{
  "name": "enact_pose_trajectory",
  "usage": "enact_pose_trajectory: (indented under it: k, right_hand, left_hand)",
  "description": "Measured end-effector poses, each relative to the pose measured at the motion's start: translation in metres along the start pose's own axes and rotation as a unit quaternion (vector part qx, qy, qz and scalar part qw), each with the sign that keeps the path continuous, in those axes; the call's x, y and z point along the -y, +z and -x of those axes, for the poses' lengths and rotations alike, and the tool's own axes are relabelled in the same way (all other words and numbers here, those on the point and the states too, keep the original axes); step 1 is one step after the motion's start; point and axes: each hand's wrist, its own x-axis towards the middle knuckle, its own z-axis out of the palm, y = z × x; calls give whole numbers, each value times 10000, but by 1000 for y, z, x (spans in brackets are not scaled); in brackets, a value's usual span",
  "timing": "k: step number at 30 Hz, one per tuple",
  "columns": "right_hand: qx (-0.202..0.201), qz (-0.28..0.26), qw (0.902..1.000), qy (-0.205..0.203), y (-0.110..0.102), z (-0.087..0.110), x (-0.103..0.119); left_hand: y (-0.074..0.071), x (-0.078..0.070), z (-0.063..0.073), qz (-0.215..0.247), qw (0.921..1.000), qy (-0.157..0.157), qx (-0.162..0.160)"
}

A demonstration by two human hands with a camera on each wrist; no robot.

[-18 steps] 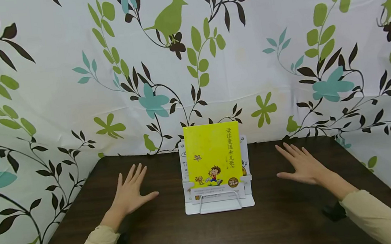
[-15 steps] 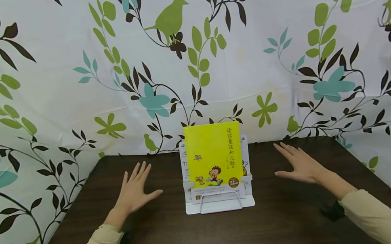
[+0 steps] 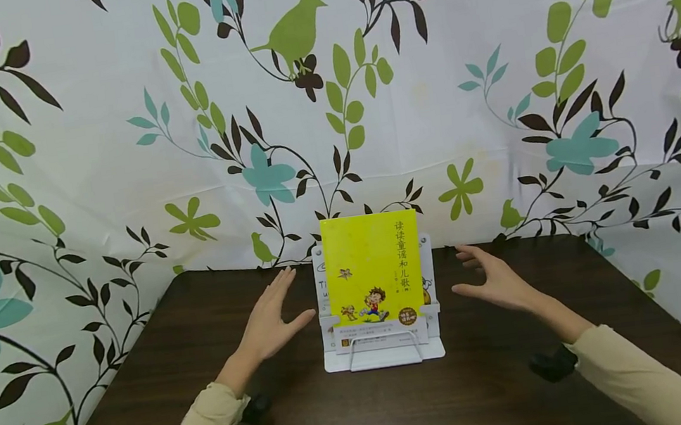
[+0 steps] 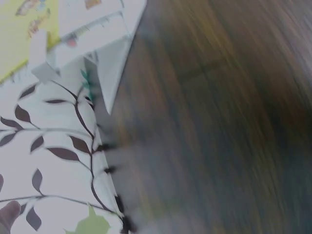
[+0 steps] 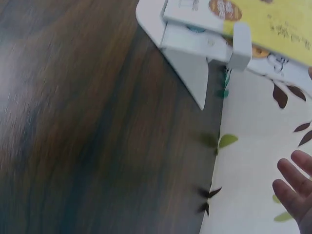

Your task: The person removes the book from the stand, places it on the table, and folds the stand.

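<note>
A yellow book [image 3: 362, 259] with a cartoon child on its cover stands upright in a white book stand [image 3: 333, 362] at the middle of the table. Wire at the front and side clips cross the book's lower part. My left hand [image 3: 268, 324] is just left of the stand, thumb pointing at its edge, fingers extended. To the right, a little farther off, my right hand [image 3: 496, 282] faces the stand with thumb and fingers spread. Neither holds anything. Part of the stand also shows in both wrist views, with a few right fingers [image 5: 292, 178] at the edge.
The dark wooden table [image 3: 391, 419] reaches back to a white cloth [image 3: 419, 125] printed with leaves, flowers and birds. Dark wrist-worn devices show under both forearms, such as the right one [image 3: 553, 363].
Both hands have moved inward toward the book stand, the left rightward and the right leftward. The book and stand have stayed in place.
</note>
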Motion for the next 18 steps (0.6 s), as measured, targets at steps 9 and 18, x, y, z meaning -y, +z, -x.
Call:
enact_pose_trajectory:
  k: [9,18]
  right_hand:
    - [-255,-517,9982,-146,12,-8,22]
    - [-419,-992,9941,-103,27,-14,44]
  left_hand:
    - [14,-21,-14,1371,9818,282,-1281]
    - [27,-39,-21,1915,9703,114,-1470]
